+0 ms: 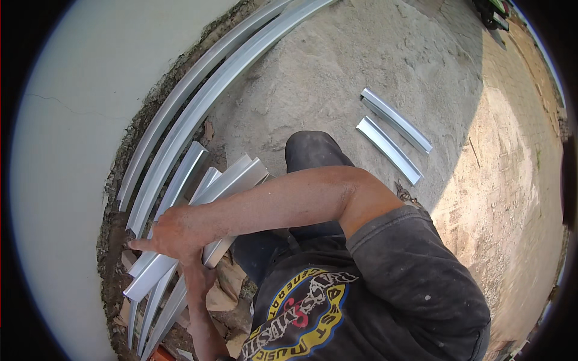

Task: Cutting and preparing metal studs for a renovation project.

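My right forearm crosses my body to the left, with my right hand (pixel 174 233) on a bundle of short silver metal channels (pixel 226 179), index finger stretched out past them and the other fingers bent over the metal. Just below it, my left hand (pixel 199 274) grips the same bundle from underneath, its fingertips partly hidden. The channels lie at slanting angles across one another, their lower ends reaching toward the bottom of the view.
Long metal channels (pixel 209 89) run along the white wall (pixel 66 132). Two short pieces (pixel 386 148) lie on the concrete ground (pixel 313 72). My bent knee (pixel 314 145) is in the middle, cardboard scraps (pixel 224 289) beneath the bundle. A dark green wheeled object (pixel 490 13) stands at top right.
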A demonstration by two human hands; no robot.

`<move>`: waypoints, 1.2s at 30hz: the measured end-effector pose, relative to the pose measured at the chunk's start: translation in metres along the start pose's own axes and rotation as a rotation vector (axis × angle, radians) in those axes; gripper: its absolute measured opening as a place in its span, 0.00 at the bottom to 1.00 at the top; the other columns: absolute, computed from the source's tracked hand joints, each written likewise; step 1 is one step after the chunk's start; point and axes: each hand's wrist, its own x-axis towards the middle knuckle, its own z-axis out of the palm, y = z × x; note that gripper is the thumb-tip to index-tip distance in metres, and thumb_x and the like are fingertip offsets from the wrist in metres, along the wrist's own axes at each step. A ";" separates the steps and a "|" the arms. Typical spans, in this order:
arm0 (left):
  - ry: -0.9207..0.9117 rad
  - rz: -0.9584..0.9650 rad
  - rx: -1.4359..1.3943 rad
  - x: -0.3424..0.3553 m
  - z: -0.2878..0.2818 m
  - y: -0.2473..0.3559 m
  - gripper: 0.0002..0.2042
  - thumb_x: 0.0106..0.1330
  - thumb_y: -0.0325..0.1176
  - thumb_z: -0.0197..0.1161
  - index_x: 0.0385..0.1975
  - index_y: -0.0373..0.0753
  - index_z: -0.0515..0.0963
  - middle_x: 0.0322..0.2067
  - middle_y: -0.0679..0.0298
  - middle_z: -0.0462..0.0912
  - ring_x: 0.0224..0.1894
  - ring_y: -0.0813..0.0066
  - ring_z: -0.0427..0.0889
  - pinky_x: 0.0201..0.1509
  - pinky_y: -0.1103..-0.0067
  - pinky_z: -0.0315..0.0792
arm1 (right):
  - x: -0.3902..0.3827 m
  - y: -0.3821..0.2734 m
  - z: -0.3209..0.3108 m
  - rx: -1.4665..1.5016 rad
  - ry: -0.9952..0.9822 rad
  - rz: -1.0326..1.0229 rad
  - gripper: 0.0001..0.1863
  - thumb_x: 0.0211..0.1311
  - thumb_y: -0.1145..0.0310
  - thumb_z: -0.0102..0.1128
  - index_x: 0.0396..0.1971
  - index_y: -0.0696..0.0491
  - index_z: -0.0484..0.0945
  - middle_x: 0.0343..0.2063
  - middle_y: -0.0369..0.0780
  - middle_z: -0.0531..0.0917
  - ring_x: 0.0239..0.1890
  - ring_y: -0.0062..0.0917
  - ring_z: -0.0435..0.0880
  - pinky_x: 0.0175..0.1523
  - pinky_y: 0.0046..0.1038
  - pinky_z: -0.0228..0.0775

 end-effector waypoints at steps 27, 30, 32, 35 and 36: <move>-0.571 -0.088 -0.217 0.066 -0.011 0.038 0.39 0.43 0.21 0.64 0.65 0.37 0.73 0.50 0.40 0.83 0.55 0.47 0.84 0.60 0.66 0.74 | -0.516 0.210 0.213 -0.133 0.366 1.891 0.41 0.54 0.71 0.66 0.71 0.52 0.62 0.58 0.51 0.76 0.62 0.47 0.77 0.63 0.49 0.71; -0.620 -0.106 -0.166 0.071 -0.007 0.045 0.35 0.41 0.25 0.66 0.59 0.33 0.77 0.44 0.41 0.85 0.48 0.49 0.86 0.56 0.68 0.75 | -0.512 0.210 0.215 -0.118 0.358 1.930 0.41 0.55 0.72 0.65 0.71 0.51 0.62 0.59 0.51 0.75 0.63 0.46 0.76 0.64 0.50 0.70; -0.627 -0.086 -0.136 0.076 -0.003 0.045 0.33 0.40 0.26 0.66 0.55 0.31 0.78 0.40 0.41 0.86 0.45 0.51 0.87 0.54 0.68 0.76 | -0.514 0.210 0.218 -0.107 0.345 1.952 0.40 0.56 0.72 0.65 0.71 0.50 0.62 0.60 0.50 0.75 0.64 0.45 0.75 0.66 0.53 0.67; -0.740 -0.045 -0.240 0.091 0.006 0.044 0.29 0.39 0.28 0.67 0.48 0.27 0.79 0.35 0.41 0.85 0.40 0.53 0.86 0.51 0.69 0.76 | -0.522 0.210 0.216 -0.133 0.321 1.978 0.39 0.58 0.72 0.63 0.72 0.49 0.62 0.60 0.49 0.75 0.65 0.44 0.74 0.67 0.54 0.65; -0.749 -0.015 -0.304 0.097 0.011 0.046 0.28 0.37 0.29 0.68 0.45 0.26 0.80 0.33 0.45 0.84 0.38 0.58 0.85 0.50 0.70 0.76 | -0.528 0.212 0.217 -0.131 0.324 1.983 0.39 0.58 0.72 0.63 0.72 0.49 0.62 0.60 0.49 0.75 0.65 0.44 0.74 0.67 0.54 0.65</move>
